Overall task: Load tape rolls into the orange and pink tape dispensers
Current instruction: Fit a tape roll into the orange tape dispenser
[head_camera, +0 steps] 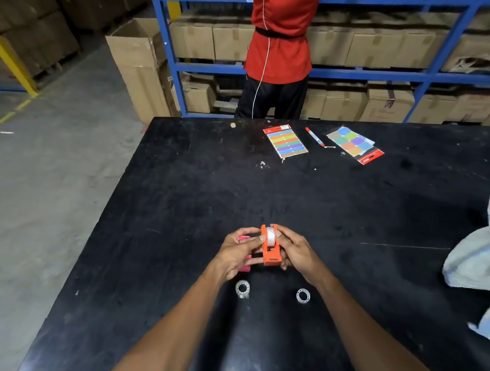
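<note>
Both hands hold the orange tape dispenser [271, 255] just above the black table [354, 214], near its middle front. A clear tape roll [271, 235] sits in the dispenser's cradle. My left hand [239, 252] grips the dispenser's left side, thumb against the roll. My right hand [296, 250] grips the right side. The pink tape dispenser [243, 267] lies on the table under my left hand, mostly hidden. Two loose clear tape rolls lie nearer to me: one on the left [242, 289], one on the right [303, 296].
At the table's far edge lie a pack of coloured strip labels [285, 141], a red marker [314, 136] and a pack of coloured square notes [354, 143]. A pale sack [489, 250] covers the right edge. A person in a red shirt [278, 39] stands before blue shelving with cartons.
</note>
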Motion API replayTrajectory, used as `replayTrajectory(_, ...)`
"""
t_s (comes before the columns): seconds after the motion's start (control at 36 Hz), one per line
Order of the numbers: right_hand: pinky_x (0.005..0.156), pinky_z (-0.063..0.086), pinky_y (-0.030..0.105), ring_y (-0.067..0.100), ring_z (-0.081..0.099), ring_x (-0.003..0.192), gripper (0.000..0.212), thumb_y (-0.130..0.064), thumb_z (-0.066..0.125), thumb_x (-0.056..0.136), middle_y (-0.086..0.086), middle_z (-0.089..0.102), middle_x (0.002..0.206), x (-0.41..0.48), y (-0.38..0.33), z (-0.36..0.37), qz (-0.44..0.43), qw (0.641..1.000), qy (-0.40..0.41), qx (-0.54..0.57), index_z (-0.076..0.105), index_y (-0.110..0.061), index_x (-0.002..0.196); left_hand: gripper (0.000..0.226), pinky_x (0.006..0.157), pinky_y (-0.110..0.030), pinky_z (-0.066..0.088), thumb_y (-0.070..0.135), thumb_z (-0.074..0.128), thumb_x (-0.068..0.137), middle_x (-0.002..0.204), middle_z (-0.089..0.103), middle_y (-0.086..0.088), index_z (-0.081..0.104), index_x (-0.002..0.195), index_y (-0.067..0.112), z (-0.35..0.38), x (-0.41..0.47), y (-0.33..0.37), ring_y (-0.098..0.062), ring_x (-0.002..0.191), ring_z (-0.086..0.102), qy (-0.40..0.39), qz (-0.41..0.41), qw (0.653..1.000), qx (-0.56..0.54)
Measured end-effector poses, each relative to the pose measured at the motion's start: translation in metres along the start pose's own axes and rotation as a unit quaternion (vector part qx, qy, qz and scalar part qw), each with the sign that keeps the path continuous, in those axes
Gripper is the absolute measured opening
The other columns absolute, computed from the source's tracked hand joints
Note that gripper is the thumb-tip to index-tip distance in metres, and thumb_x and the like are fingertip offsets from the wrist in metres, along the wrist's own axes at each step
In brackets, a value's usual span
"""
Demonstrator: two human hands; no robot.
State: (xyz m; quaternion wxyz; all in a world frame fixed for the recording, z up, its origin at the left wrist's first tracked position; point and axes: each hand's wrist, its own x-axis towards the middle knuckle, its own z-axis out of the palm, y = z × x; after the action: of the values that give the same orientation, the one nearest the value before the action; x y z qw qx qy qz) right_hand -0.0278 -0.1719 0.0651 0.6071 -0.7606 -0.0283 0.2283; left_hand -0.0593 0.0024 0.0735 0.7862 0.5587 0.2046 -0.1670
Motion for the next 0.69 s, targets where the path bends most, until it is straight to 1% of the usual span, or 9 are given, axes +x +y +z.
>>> replayTrajectory(0.11,0.048,0.050,0.030,0.019,0.053,0.048,0.038,-0.036,0.047,0.103,0.017,0.057,0.063,0.003,-0.004,0.005,0.000,1.000,-0.016,-0.014,0.052,-0.025,0.139,0.038,0.073,-0.035,0.061,0.020,0.074,0.086,0.115,0.071,-0.016,0.063,0.121,0.010,-0.004,-0.002,-0.001,-0.024,0.097,0.072,0.011,0.001,1.000,-0.004)
replayTrajectory(0.19,0.046,0.050,0.026,0.013,0.057,0.045,0.039,-0.035,0.041,0.105,0.011,0.061,0.060,0.008,-0.012,0.009,-0.003,0.997,-0.029,-0.070,0.046,-0.028,0.143,0.033,0.090,-0.044,0.058,0.026,0.065,0.093,0.119,0.070,-0.017,0.064,0.123,0.012,-0.008,-0.004,-0.002,-0.032,0.107,0.069,-0.026,-0.011,1.000,-0.012)
replayTrajectory(0.28,0.049,0.051,0.026,0.009,0.059,0.046,0.042,-0.038,0.040,0.104,0.004,0.065,0.068,0.009,-0.012,0.007,-0.012,0.988,-0.025,-0.149,0.045,-0.028,0.145,0.033,0.086,-0.046,0.060,0.021,0.058,0.097,0.122,0.066,-0.024,0.061,0.126,0.004,-0.008,-0.006,0.001,-0.036,0.104,0.068,-0.048,-0.025,0.998,-0.024)
replayTrajectory(0.33,0.068,0.055,0.029,0.006,0.061,0.061,0.042,-0.044,0.044,0.102,-0.001,0.059,0.091,0.011,-0.014,0.002,-0.027,0.976,-0.002,-0.214,0.053,-0.027,0.139,0.033,0.084,-0.047,0.060,0.019,0.056,0.099,0.125,0.064,-0.027,0.061,0.125,-0.001,-0.008,-0.006,0.003,-0.036,0.101,0.067,-0.055,-0.028,0.998,-0.027)
replayTrajectory(0.39,0.097,0.047,0.031,0.008,0.059,0.092,0.040,-0.041,0.047,0.101,-0.006,0.050,0.101,0.014,-0.019,-0.002,-0.056,0.960,0.017,-0.272,0.057,-0.025,0.137,0.033,0.086,-0.050,0.059,0.018,0.055,0.099,0.125,0.063,-0.028,0.061,0.125,-0.003,-0.011,-0.005,0.004,-0.035,0.100,0.069,-0.060,-0.027,0.997,-0.032)
replayTrajectory(0.44,0.104,0.041,0.032,0.013,0.055,0.108,0.035,-0.032,0.046,0.103,-0.007,0.050,0.103,0.016,-0.025,-0.003,-0.089,0.952,0.022,-0.292,0.061,-0.024,0.133,0.034,0.090,-0.051,0.057,0.019,0.053,0.100,0.124,0.064,-0.029,0.060,0.126,-0.003,-0.014,-0.005,0.002,-0.038,0.107,0.068,-0.062,-0.028,0.997,-0.040)
replayTrajectory(0.5,0.098,0.046,0.034,0.012,0.057,0.101,0.030,-0.032,0.048,0.102,-0.012,0.051,0.099,0.017,-0.031,-0.005,-0.122,0.947,0.022,-0.296,0.065,-0.027,0.126,0.035,0.095,-0.053,0.054,0.020,0.052,0.101,0.121,0.065,-0.030,0.059,0.126,-0.004,-0.013,-0.004,0.000,-0.039,0.113,0.065,-0.063,-0.028,0.997,-0.047)
replayTrajectory(0.61,0.076,0.051,0.034,0.003,0.054,0.075,0.024,-0.051,0.056,0.093,-0.016,0.051,0.096,0.015,-0.046,-0.006,-0.158,0.925,0.003,-0.346,0.068,-0.038,0.109,0.036,0.103,-0.057,0.047,0.021,0.051,0.101,0.121,0.065,-0.029,0.061,0.124,-0.004,-0.010,-0.001,0.000,-0.039,0.115,0.064,-0.066,-0.018,0.997,-0.046)
replayTrajectory(0.69,0.073,0.050,0.032,0.003,0.054,0.074,0.020,-0.050,0.059,0.091,-0.016,0.053,0.098,0.014,-0.056,-0.006,-0.169,0.909,0.017,-0.381,0.069,-0.037,0.102,0.036,0.103,-0.058,0.046,0.021,0.051,0.101,0.123,0.065,-0.028,0.061,0.124,-0.004,-0.008,-0.002,0.001,-0.038,0.113,0.065,-0.069,-0.014,0.997,-0.044)
